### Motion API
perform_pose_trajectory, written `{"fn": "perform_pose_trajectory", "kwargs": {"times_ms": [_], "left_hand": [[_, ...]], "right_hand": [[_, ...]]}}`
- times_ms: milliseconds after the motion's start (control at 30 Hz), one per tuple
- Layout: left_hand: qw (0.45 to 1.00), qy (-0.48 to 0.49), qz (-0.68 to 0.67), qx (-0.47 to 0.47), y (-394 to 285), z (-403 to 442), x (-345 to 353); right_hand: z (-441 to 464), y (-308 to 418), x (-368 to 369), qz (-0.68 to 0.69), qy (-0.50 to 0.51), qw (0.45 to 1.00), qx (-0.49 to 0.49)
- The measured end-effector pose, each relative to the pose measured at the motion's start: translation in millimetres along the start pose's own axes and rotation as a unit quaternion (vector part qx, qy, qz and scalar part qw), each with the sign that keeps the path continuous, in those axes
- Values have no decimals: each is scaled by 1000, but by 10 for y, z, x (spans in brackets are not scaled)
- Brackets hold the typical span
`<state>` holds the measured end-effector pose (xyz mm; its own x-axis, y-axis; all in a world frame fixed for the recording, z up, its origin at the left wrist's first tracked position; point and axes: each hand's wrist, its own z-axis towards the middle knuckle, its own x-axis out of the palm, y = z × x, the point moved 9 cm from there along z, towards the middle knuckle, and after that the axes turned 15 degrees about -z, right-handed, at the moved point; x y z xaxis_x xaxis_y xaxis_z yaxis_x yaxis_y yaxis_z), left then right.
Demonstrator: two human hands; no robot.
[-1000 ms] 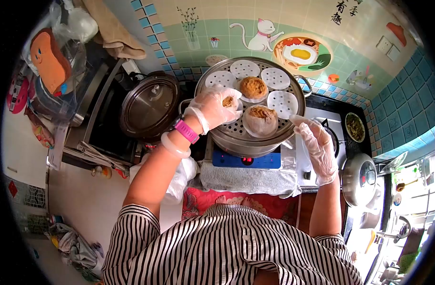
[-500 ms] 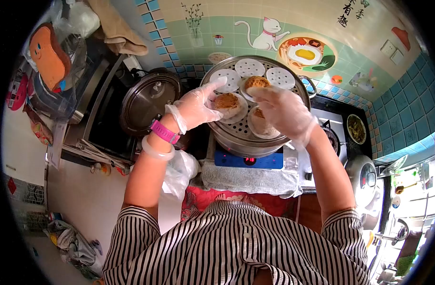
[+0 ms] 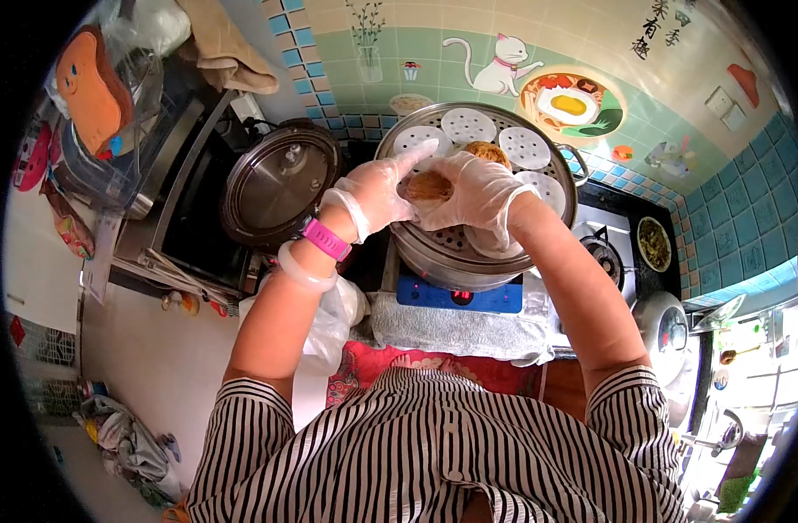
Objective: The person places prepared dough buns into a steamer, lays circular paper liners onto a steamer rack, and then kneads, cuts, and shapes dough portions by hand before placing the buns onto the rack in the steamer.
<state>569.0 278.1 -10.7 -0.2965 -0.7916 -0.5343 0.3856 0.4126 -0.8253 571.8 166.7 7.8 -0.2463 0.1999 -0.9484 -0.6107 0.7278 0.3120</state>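
Observation:
Both my hands wear clear plastic gloves and are over the perforated steamer tray (image 3: 551,161). A round, pale bun with brown filling on top (image 3: 427,186) sits at its left side. My left hand (image 3: 373,187) cups the bun from the left, with thumb and forefinger spread around it. From the right, my right hand (image 3: 477,192) curls over the same bun and hides much of it. Behind that hand another brown-topped bun (image 3: 488,154) shows, and a third lies mostly hidden beneath it. Round perforated white liners (image 3: 468,125) rest on the tray's far side.
Under the steamer is a blue-fronted electric cooker (image 3: 499,296) with a grey towel (image 3: 451,322) before it. To the left stands a glass-lidded pot (image 3: 281,187). A gas burner (image 3: 604,257) and a dish of greens (image 3: 653,242) are at right.
My right hand has moved left and down from the far bun to the left bun, where it now closes in. My left hand has shifted slightly right around that bun.

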Motion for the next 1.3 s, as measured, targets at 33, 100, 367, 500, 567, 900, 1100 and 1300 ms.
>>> {"fn": "perform_pose_trajectory", "kwargs": {"times_ms": [33,100,367,500,567,900,1100,1300], "left_hand": [[1000,1,11,-8,8,7,4],[1000,3,21,-17,42,7,16],[1000,-15,22,17,29,30,14],[992,-30,16,120,-114,-118,-42],[994,-64,-88,2,-119,-351,-202],[957,162,-233,-60,-184,-1432,877],[990,129,-6,-53,718,-1202,1689],[986,48,151,-41,726,-966,1561]], "right_hand": [[14,-13,10,0,1,1000,-1],[42,-81,67,20,11,1000,5],[113,-153,180,-27,4,999,27],[-245,-18,-287,-93,-89,989,73],[-688,-92,-629,9,-244,964,105],[-1810,-441,1834,202,160,964,60],[-1450,-790,2109,409,-24,892,191],[-1401,-787,2115,378,11,914,145]]}}
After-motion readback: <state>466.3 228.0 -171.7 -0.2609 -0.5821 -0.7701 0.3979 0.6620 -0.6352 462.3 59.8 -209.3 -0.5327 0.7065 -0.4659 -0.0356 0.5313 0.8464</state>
